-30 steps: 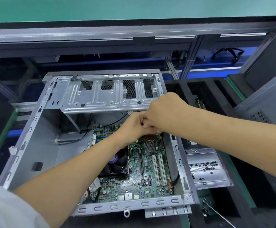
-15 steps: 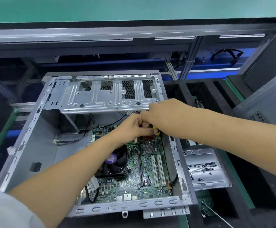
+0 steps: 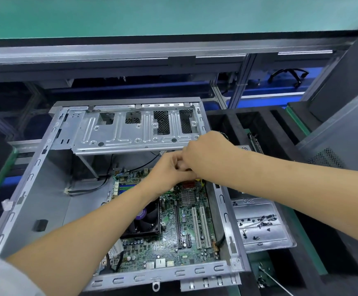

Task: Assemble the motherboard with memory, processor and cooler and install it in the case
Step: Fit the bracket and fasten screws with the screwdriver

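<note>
Motherboard [image 3: 186, 229] lies flat on the floor of the open case [image 3: 45, 210], toward its right wall, cooler [image 3: 145, 218] fan already mounted on it, blue memory slots [image 3: 124, 188] at its far left corner. Both hands meet over the board's far right corner, just under the drive cage [image 3: 135, 131]. Left hand [image 3: 169, 169] has fingers curled inward, right hand [image 3: 208, 154] curled knuckles-up, touching the left. Something yellow [image 3: 201, 182] peeks out below them, likely a cable or connector; what either hand actually pinches is hidden by the knuckles, cannot tell. Judgement: board looks seated, step in hand is probably plugging a lead at that corner.

Handling: board is light but stiff and fragile, bristling with small parts and solder points. Hold by bare edges or the white expansion slots [image 3: 201, 227], never by the fan or capacitors. Flexing it while pushing a plug could crack traces, so support near the socket. Case sheet metal is rigid, edges likely sharp. Thin black wires [image 3: 88, 189] on the case floor are soft, snag easily.

Metal tray [image 3: 280, 242] with loose dark screws [image 3: 261, 223] sits just beside the case on the right, on the tabletop.
</note>
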